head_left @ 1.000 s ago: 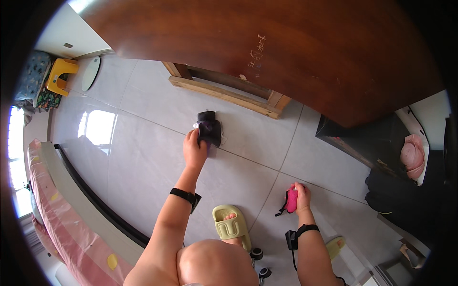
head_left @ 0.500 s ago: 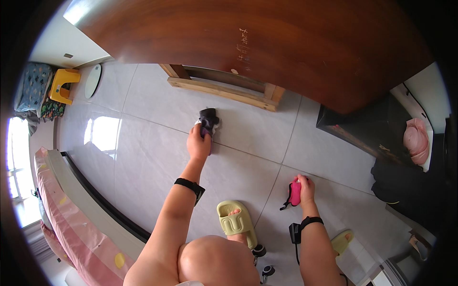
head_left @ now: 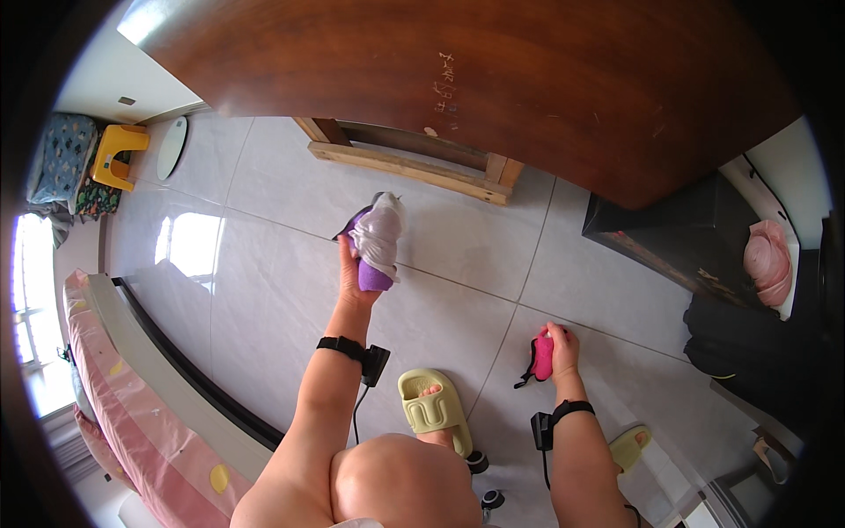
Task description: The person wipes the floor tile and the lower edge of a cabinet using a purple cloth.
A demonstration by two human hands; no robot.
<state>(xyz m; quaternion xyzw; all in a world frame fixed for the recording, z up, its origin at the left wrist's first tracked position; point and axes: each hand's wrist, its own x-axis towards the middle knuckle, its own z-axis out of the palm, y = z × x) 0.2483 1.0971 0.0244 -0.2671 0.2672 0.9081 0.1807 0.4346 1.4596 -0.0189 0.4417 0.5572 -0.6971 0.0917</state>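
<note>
Out over the floor ahead, my left hand (head_left: 356,277) is closed on a white-and-purple bundle (head_left: 378,236). Thin white material wraps its middle, a purple padded end shows near my palm, and a black edge sticks out at the far left. Its exact kind does not show. Lower on the right, my right hand (head_left: 565,348) has its fingers round a small bright pink pouch-like thing (head_left: 540,358) with a black strap hanging from it. The two held things are well apart.
A brown wooden panel (head_left: 493,79) rises ahead, with a wooden frame (head_left: 414,172) below it. A dark box (head_left: 669,233) stands right; a yellow stool (head_left: 117,157) is far left. My pale green slippers (head_left: 436,409) and a pink-covered bed (head_left: 150,414) are nearer.
My left hand has turned over, so the bundle's white and purple side faces up where its black part showed before. My right hand and the pink thing have hardly moved.
</note>
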